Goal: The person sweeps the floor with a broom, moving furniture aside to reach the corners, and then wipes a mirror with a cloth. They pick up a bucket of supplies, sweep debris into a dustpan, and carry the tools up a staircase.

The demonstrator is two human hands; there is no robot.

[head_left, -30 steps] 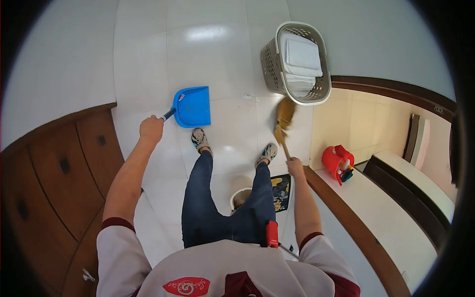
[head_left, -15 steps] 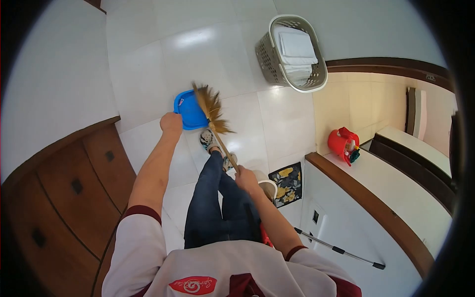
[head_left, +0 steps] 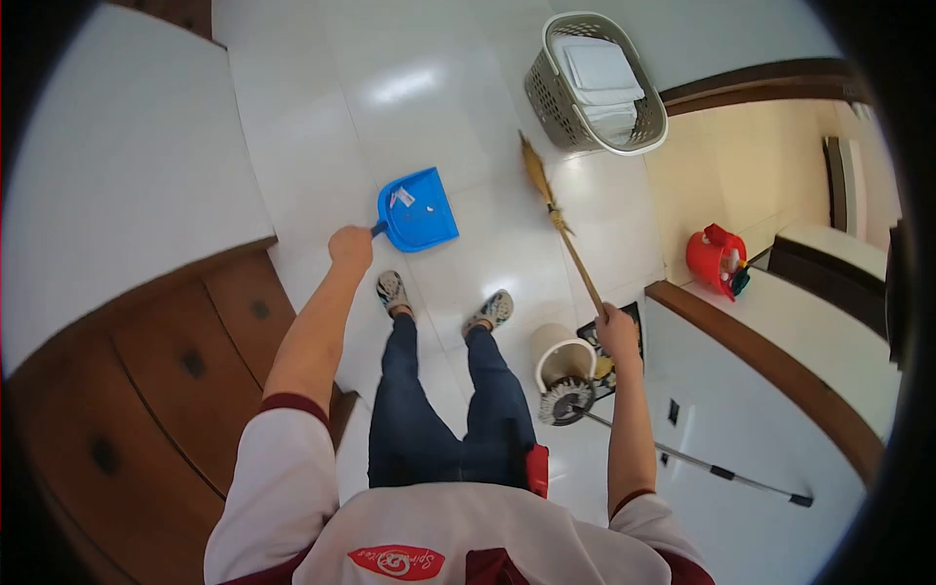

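My left hand [head_left: 351, 250] is closed round the handle of a blue dustpan [head_left: 421, 216], whose tray points to the right over the tiles. Small bits of litter, a pale scrap [head_left: 402, 197] among them, lie in the pan. Out to the right, my right hand [head_left: 615, 330] grips the stick of a straw broom [head_left: 546, 185]. The bristles point away from me, toward the laundry basket, with a wide gap between them and the dustpan.
A grey laundry basket [head_left: 551, 93] holding folded white cloths [head_left: 600, 68] stands ahead right. Right of my legs are a cream bucket [head_left: 552, 341], a mop [head_left: 568, 401] and a patterned mat [head_left: 632, 341]. A red bucket [head_left: 704, 261] sits farther right; brown cabinets [head_left: 185, 361] line the left.
The broom has swung right, away from the dustpan, which now shows its litter. My right hand has moved right and forward. My feet have come apart.
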